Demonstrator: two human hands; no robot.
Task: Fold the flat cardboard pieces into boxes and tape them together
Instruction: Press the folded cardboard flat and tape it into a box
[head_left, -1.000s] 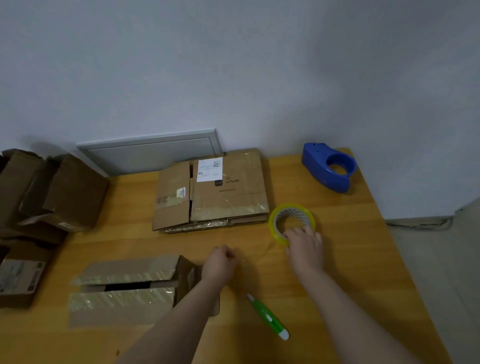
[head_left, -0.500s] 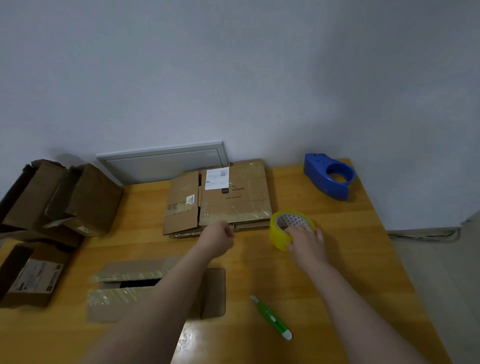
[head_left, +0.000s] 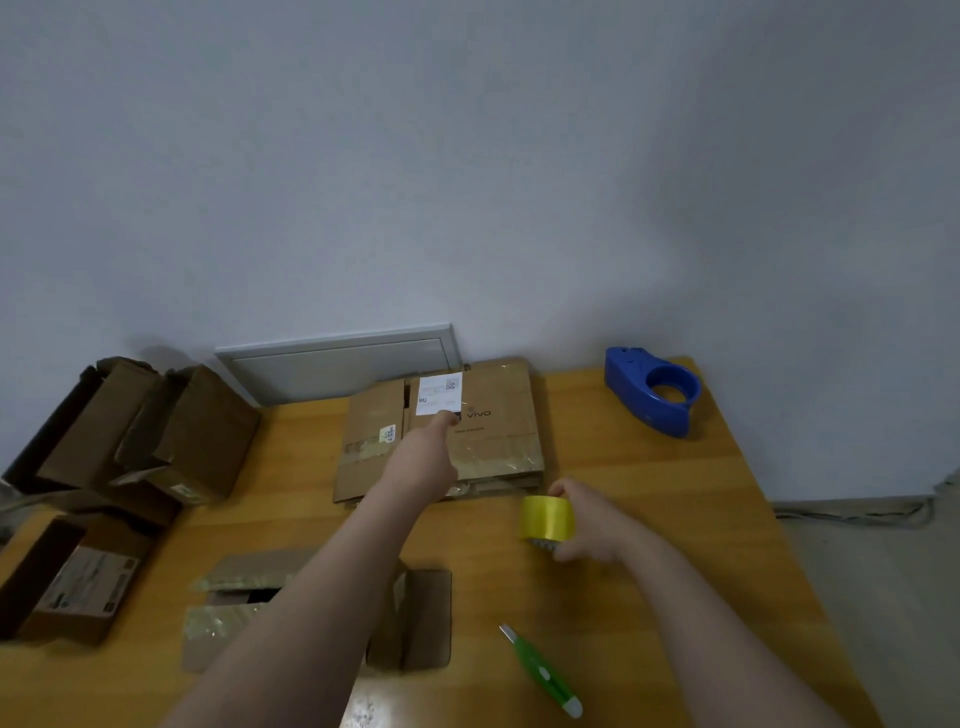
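Note:
A stack of flat cardboard pieces (head_left: 493, 431) with a white label lies at the table's back, against the wall. My left hand (head_left: 423, 457) stretches over the stack, fingertips reaching the label; nothing is gripped. My right hand (head_left: 589, 525) holds a yellow tape roll (head_left: 546, 518) lifted on its edge, just in front of the stack's right corner. A flattened, taped cardboard piece (head_left: 249, 597) lies near the front left, partly under my left forearm.
A green utility knife (head_left: 543, 673) lies at the front of the wooden table (head_left: 649, 493). A blue tape dispenser (head_left: 652, 389) sits at the back right corner. Several folded boxes (head_left: 156, 431) crowd the left side. The table's right edge drops to the floor.
My left hand moved forward from the table's middle onto the flat stack. My right hand tipped the tape roll up off the table.

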